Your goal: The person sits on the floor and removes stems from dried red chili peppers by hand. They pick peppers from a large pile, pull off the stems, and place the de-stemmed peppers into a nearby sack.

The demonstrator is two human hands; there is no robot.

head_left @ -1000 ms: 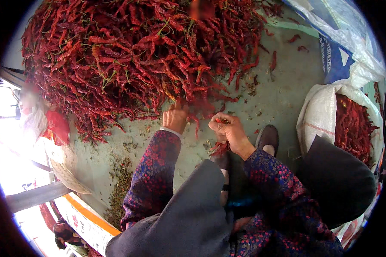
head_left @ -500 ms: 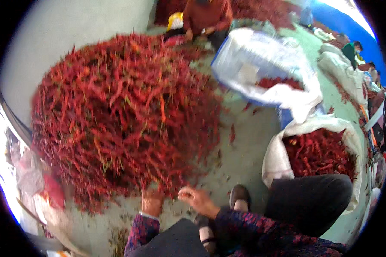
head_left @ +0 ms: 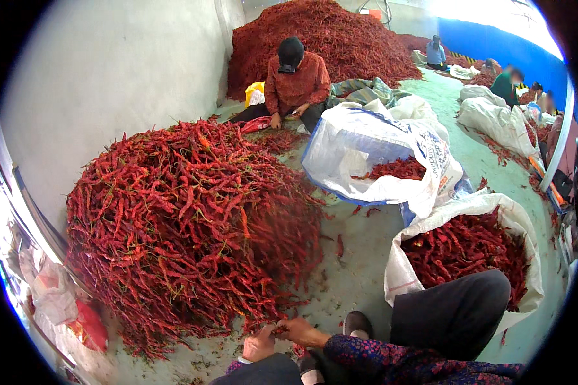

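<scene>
At the lower edge my left hand has its fingers bent and closed at the front of a heap of long red dried chillies; what it holds is hidden. Just to its right my right hand pinches a small, dark red piece, apparently a dried chilli. The two hands nearly meet over the floor. A white woven sack full of chillies stands at the right, beside my bent dark-trousered leg.
A co-worker sits behind my heap, before a larger chilli pile. A white plastic bag lies right of the heap. Other people and sacks line the right side. A pale wall rises left.
The view has tilted up to show the room, putting my hands lower in the picture. My two hands have come closer together.
</scene>
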